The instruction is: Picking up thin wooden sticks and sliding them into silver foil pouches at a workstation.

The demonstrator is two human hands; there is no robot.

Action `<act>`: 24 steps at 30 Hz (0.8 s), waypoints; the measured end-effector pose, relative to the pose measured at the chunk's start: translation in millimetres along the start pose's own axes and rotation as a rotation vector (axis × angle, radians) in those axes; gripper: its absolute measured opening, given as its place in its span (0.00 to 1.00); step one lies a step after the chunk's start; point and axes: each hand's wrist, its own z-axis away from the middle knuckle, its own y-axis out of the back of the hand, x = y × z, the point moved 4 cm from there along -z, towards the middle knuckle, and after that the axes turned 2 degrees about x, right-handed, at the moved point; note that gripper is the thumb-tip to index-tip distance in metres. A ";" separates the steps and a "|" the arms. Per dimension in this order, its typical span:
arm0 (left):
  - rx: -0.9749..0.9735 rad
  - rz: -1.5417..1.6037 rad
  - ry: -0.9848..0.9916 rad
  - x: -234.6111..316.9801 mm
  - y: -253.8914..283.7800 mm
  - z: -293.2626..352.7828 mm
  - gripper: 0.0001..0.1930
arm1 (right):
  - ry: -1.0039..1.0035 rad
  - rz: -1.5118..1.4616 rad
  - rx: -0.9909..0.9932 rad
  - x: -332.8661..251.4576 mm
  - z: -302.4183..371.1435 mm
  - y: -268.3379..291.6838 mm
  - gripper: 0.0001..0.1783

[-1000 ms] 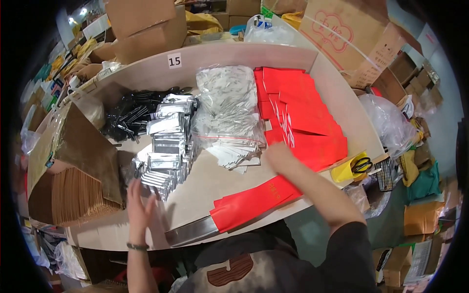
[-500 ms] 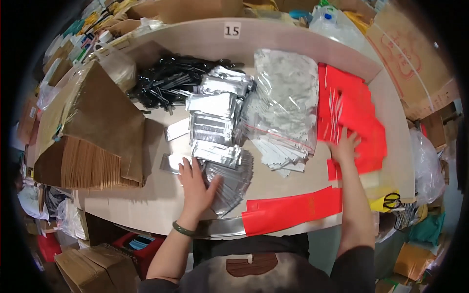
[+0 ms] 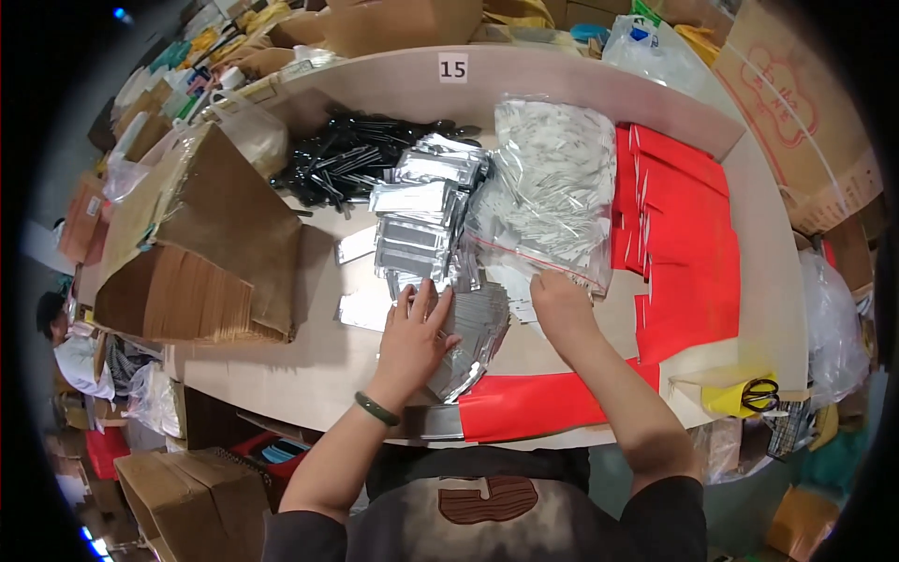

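My left hand lies with fingers spread at the lower end of a pile of silver foil packets, against a fan of grey flat sleeves. A green bangle is on that wrist. Over the white slips below a clear zip bag full of similar slips, my right hand is closed. Its fingertips are partly hidden, so what they pinch cannot be made out. Red flat sleeves lie stacked at the right. Another red piece lies along the front edge, partly under my right forearm.
At the left stands an open cardboard box packed with brown card edges. Black thin-handled items in clear wrap lie heaped at the back. A raised panel borders the table. Black-handled scissors rest at the right front corner.
My right hand has left the red stack and moved left to the white slips, its fingers now closed. My left hand has shifted a little right and farther up, onto the foil packets.
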 end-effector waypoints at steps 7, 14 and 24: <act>0.065 0.156 0.139 1.2 27.8 14.4 0.34 | -0.078 -0.138 0.026 -0.8 20.0 16.0 0.05; 0.598 -0.019 0.268 -108.2 157.9 59.6 0.17 | -0.134 -0.320 -0.163 -16.6 25.2 29.8 0.15; 0.234 -0.021 0.712 -286.4 177.8 91.5 0.14 | -0.324 -0.332 0.009 3.7 34.0 34.2 0.18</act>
